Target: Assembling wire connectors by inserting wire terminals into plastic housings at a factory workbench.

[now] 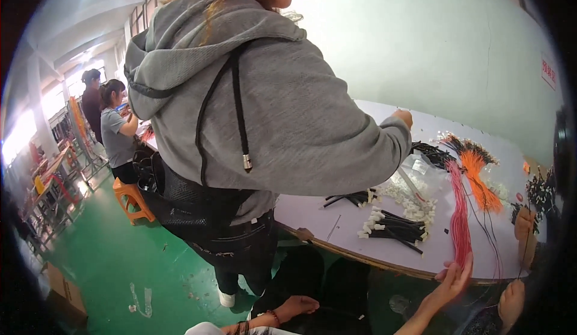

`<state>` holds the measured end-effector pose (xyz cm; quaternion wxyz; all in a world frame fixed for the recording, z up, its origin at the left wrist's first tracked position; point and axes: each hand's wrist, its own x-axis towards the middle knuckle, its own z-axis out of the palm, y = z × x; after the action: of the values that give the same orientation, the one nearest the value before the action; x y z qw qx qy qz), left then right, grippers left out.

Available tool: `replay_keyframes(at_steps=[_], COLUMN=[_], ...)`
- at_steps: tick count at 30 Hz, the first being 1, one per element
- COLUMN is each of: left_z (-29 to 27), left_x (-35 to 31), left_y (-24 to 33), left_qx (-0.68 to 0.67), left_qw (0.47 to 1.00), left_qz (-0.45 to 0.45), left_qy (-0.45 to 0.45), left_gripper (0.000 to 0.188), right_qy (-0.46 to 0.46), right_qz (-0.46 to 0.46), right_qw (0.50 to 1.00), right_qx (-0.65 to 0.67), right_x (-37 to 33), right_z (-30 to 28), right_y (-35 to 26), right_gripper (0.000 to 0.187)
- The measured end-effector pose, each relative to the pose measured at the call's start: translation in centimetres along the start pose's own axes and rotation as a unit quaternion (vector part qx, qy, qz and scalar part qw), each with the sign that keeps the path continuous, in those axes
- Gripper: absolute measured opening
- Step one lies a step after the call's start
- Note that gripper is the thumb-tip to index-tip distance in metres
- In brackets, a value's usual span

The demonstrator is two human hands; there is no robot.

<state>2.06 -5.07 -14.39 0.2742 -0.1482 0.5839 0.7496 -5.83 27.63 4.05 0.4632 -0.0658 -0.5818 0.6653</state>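
Note:
At the table's near edge my right hand [449, 285] has its fingers round the lower end of a long bundle of red wires [460, 221]. My left hand [297, 307], with a beaded bracelet at the wrist, is low over my dark lap. Its fingers are curled together; whatever they pinch is too small to make out. A small white tip [361, 317] shows to the right of that hand. Orange wires [481, 182] lie beyond the red ones, and black sleeved pieces with white connectors [396, 230] are nearer the table's left part.
A person in a grey hoodie [270, 106] stands close on the left, one arm over the white table [336, 239]. Another person's hands [511, 302] are at the right edge, near thin wires. A clear bag [418, 170] lies amid white connectors. An orange stool [133, 201] stands behind.

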Motion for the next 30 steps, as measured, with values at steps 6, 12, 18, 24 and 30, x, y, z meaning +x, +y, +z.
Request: replay_keyframes(at_steps=[6, 12, 18, 24, 30], left_z=[-1.3, -0.5, -0.7, 0.5, 1.3], left_x=[1.7, 2.1, 2.7, 3.0, 0.4], left_y=[-2.9, -2.3, -3.7, -3.6, -1.3], left_qx=[-0.027, -0.004, 0.01, -0.003, 0.0], left_qw=[0.999, 0.999, 0.999, 0.996, 0.997], left_qz=[0.008, 0.021, 0.044, 0.092, 0.064], left_qy=[-0.018, -0.033, -0.015, 0.009, 0.038], left_gripper=[0.031, 0.033, 0.031, 0.027, 0.025], right_qy=[0.009, -0.029, -0.064, -0.079, -0.018], right_qz=[0.06, 0.05, 0.068, -0.024, -0.013], right_qw=[0.998, 0.998, 0.996, 0.996, 0.999], right_qx=[-0.017, 0.023, -0.004, -0.041, -0.025], right_x=[-0.9, -1.0, -2.6, -3.3, -2.5], right_z=[-0.1, 1.2, 2.9, 4.7, 3.7], right_y=[0.6, 0.9, 0.0, -3.2, -3.1], right_gripper=[0.046, 0.046, 0.044, 0.02, 0.037])
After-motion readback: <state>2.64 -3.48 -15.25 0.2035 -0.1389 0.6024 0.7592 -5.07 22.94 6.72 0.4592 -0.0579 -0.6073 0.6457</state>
